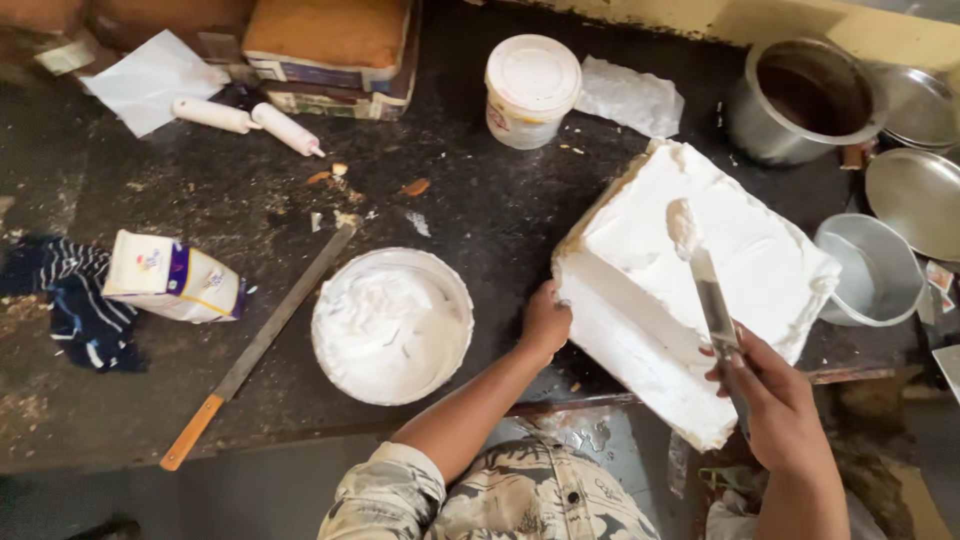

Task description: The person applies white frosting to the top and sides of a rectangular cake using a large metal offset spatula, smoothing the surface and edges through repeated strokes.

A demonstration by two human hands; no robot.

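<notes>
Fingers of right hand (775, 400) wrapped tight round handle of palette knife (706, 285), blade tip loaded with cream, resting on top of white frosted square cake (740, 260). Left hand (545, 322) curled against cake's near-left corner, gripping edge. Cake right of centre on dark worktop (480, 215). Left of cake: bowl of white cream (392, 325). Further left: long knife with wooden handle (255, 345), then white pouch with purple-orange label (172, 277) on striped cloth (85, 310). Far centre: white lidded tub (531, 90), red-blue label on side.

White-frosted square cake (700, 290) tilted; cream-tipped palette knife (705, 290) above.
</notes>
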